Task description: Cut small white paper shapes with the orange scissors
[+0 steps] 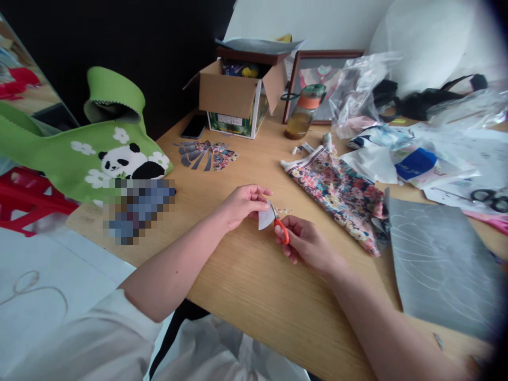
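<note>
- Left hand (243,203) was above the tabletop (254,286), its fingers pinched on a small pale piece (265,218).
- Right hand (307,243) was just beside it, fingers closed through the handles of the orange-handled scissors (281,228).
- The scissor blades met the top edge of the piece.
- Floral fabric (337,196) lay near, to the right; beyond it lay a grey sheet (440,264).
- Cut shapes (206,153) lay in front of the cardboard box (234,98).
</note>
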A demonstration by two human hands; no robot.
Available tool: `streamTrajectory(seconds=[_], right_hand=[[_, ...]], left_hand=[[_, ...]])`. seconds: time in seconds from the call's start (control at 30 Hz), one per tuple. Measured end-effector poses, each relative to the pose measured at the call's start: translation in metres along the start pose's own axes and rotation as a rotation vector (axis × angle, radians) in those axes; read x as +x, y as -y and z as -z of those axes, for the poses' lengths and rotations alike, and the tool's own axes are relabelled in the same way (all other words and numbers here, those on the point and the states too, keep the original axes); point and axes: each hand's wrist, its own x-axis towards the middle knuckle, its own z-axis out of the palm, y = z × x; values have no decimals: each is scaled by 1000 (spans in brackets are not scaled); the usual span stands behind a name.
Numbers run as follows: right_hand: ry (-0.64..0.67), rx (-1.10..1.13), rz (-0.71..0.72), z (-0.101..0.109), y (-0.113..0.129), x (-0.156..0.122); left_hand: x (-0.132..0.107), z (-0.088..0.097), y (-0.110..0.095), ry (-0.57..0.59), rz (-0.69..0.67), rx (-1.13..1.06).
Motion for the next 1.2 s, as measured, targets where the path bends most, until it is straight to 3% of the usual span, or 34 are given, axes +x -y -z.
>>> streamTrajectory(seconds=[1.2], right_hand=[[9,27,11,0,0,0]], left_hand=[[0,-3,0,-10,-3,13]])
